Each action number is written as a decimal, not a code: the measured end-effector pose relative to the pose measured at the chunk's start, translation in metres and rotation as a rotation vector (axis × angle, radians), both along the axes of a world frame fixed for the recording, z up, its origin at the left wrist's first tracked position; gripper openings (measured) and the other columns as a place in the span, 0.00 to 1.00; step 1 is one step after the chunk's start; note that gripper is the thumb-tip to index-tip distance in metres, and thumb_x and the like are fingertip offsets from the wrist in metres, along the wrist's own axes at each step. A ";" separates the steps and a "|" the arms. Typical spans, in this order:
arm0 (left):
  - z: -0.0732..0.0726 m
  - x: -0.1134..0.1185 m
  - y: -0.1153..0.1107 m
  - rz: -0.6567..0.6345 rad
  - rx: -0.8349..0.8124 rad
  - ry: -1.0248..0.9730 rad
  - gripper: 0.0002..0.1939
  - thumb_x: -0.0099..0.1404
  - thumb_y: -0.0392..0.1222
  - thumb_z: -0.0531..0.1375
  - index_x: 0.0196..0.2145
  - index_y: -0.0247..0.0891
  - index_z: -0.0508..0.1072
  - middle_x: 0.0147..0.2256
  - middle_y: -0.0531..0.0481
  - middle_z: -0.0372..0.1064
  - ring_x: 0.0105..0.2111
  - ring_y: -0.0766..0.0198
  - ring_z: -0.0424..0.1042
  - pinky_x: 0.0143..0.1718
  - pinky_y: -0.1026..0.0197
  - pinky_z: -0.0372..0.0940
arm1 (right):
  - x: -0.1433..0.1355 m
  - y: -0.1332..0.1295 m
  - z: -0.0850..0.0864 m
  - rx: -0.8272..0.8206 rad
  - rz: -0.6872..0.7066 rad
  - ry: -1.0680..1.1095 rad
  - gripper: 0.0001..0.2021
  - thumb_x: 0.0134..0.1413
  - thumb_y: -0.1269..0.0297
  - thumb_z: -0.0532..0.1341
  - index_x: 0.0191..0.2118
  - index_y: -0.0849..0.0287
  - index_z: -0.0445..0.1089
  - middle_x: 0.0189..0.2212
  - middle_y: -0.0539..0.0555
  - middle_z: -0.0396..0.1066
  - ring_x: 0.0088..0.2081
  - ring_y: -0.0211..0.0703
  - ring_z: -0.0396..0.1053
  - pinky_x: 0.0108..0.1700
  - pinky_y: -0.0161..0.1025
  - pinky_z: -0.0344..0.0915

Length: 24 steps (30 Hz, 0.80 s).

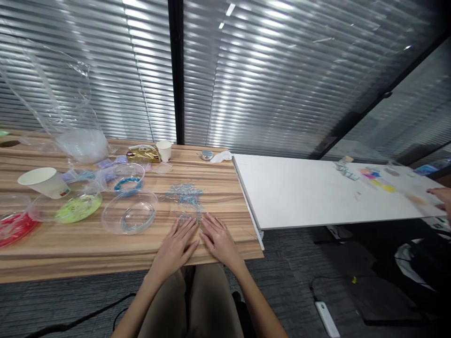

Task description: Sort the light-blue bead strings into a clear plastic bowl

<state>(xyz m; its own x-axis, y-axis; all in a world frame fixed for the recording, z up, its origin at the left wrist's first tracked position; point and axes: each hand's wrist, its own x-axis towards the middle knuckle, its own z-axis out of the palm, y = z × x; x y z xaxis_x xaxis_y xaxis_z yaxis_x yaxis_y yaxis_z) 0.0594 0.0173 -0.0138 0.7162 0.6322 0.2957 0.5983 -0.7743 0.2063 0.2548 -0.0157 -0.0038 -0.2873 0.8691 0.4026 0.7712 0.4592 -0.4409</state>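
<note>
Thin clear and blue pieces point(188, 195) lie scattered in a loose pile on the wooden table point(225, 188). My left hand point(177, 246) rests palm down at the pile's near edge, its fingers stretched out and fingertips by the closest pieces. Beside it, my right hand point(218, 237) lies flat too, fingers extended, with a narrow gap between the two hands. Neither hand grips anything visible. Left of the hands is a clear round dish point(130, 211) with a clear ring shape inside. Behind that dish, another clear dish point(121, 178) contains blue material.
At the left are a paper cup point(45, 182), a dish of green material point(78, 208), a dish of red material point(17, 228) and a large plastic bag point(82, 143). A second cup point(164, 151) stands behind. A white table point(299, 188) adjoins; another person's hand point(442, 195) is far right.
</note>
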 end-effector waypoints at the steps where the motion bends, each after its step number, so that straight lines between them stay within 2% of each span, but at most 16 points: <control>1: 0.000 0.000 0.000 -0.007 -0.007 0.001 0.28 0.72 0.46 0.49 0.66 0.37 0.49 0.63 0.43 0.53 0.64 0.56 0.51 0.64 0.43 0.44 | 0.000 0.000 0.000 0.000 0.001 -0.002 0.20 0.64 0.67 0.53 0.60 0.63 0.60 0.58 0.60 0.62 0.64 0.47 0.50 0.62 0.51 0.54; 12: -0.002 -0.002 -0.001 -0.007 -0.017 -0.027 0.27 0.72 0.44 0.48 0.65 0.36 0.50 0.64 0.42 0.51 0.64 0.56 0.52 0.64 0.44 0.47 | -0.006 0.009 0.000 -0.048 -0.010 -0.093 0.24 0.64 0.64 0.54 0.64 0.64 0.54 0.61 0.58 0.56 0.65 0.49 0.47 0.64 0.55 0.49; 20: 0.002 0.017 0.014 0.054 0.067 0.031 0.26 0.70 0.41 0.47 0.63 0.27 0.54 0.62 0.35 0.54 0.63 0.51 0.53 0.63 0.39 0.44 | -0.005 0.007 -0.001 -0.008 0.018 -0.031 0.21 0.65 0.67 0.52 0.62 0.62 0.59 0.58 0.59 0.62 0.64 0.47 0.50 0.65 0.54 0.49; 24: 0.002 0.020 0.018 0.025 0.052 0.037 0.26 0.70 0.41 0.47 0.63 0.29 0.54 0.62 0.36 0.54 0.63 0.52 0.54 0.63 0.40 0.46 | -0.003 0.007 0.002 0.013 0.027 0.003 0.19 0.63 0.69 0.53 0.59 0.63 0.62 0.57 0.59 0.64 0.63 0.45 0.53 0.64 0.53 0.51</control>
<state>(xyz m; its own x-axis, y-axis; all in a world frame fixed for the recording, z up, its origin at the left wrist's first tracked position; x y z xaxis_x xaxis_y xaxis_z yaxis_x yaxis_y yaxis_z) 0.0792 0.0354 -0.0120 0.7116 0.6343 0.3021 0.6239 -0.7682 0.1436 0.2516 -0.0092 -0.0019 -0.3094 0.8556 0.4150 0.7572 0.4857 -0.4368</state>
